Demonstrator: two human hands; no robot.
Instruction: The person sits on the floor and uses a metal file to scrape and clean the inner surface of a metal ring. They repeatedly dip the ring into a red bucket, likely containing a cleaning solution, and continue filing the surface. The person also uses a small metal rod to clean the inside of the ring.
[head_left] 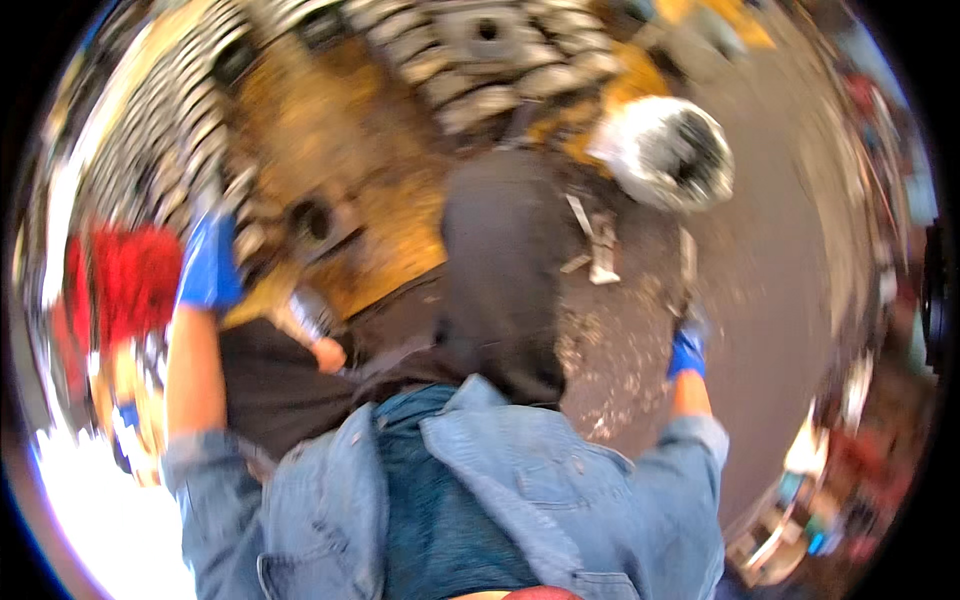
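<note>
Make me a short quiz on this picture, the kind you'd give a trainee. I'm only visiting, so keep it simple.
1. What colour is the gloved right hand? A: red. B: blue. C: white.
2. True or false: the white, open-topped container is to the right of the dark trousers.
3. Which hand is nearer the red item?

Key:
1. B.
2. True.
3. The left hand, over at the left side of the picture.
</note>
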